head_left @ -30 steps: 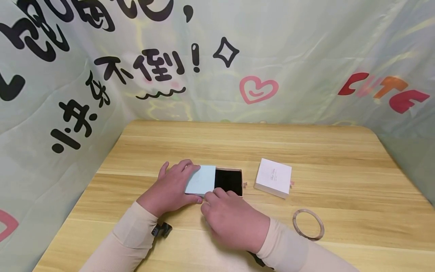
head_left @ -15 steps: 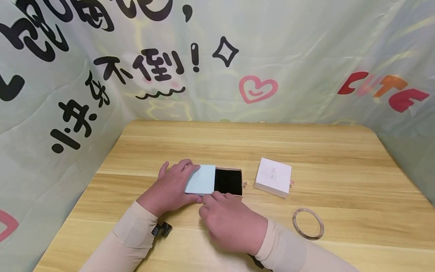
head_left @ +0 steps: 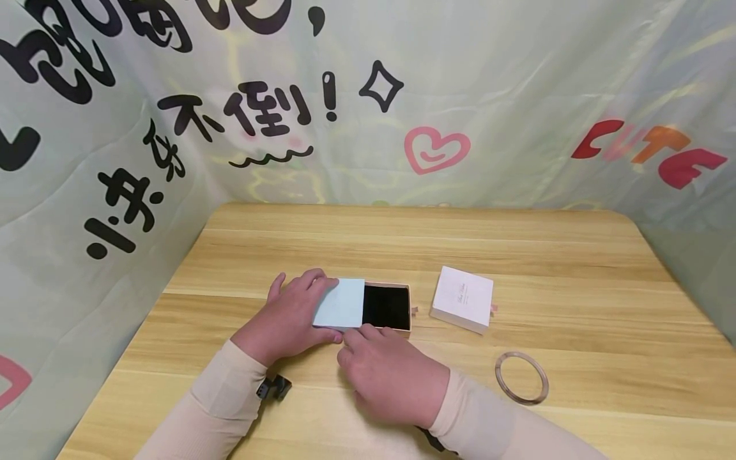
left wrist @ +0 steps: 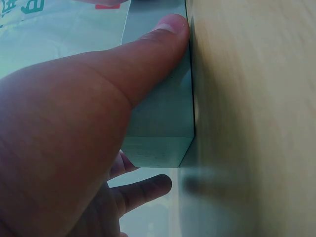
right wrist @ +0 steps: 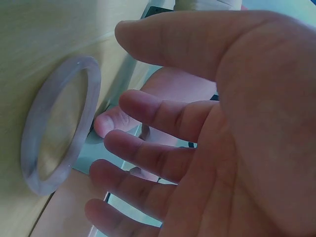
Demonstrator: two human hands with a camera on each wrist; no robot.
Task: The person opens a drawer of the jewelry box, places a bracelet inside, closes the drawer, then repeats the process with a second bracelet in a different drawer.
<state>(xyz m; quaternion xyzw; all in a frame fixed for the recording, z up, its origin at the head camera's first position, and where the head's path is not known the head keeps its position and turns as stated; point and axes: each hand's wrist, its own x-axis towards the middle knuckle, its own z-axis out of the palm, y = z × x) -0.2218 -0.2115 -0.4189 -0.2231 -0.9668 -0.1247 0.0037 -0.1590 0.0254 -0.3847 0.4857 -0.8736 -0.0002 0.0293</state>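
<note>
A light-blue drawer box (head_left: 339, 305) lies on the table with its pink-edged, black-lined drawer (head_left: 386, 307) slid partly out to the right. My left hand (head_left: 290, 316) holds the sleeve end, with the thumb along the near side and fingers over the top and far side. My right hand (head_left: 397, 377) is in front of the drawer. The right wrist view shows its fingers bent loosely and apart, gripping nothing. Below those fingers a pale, greyish bangle (right wrist: 37, 126) lies by the box; in the head view the hand hides that spot.
A white drawer box (head_left: 462, 300) with a small pink tab sits right of the blue one. Another bangle (head_left: 521, 378) lies on the wooden table (head_left: 368, 243), right of my right forearm. Printed cloth (head_left: 517, 96) hangs behind and at the sides.
My right hand has drawn back slightly toward me, uncovering a little more of the drawer's near edge. The left hand and both boxes have kept their places.
</note>
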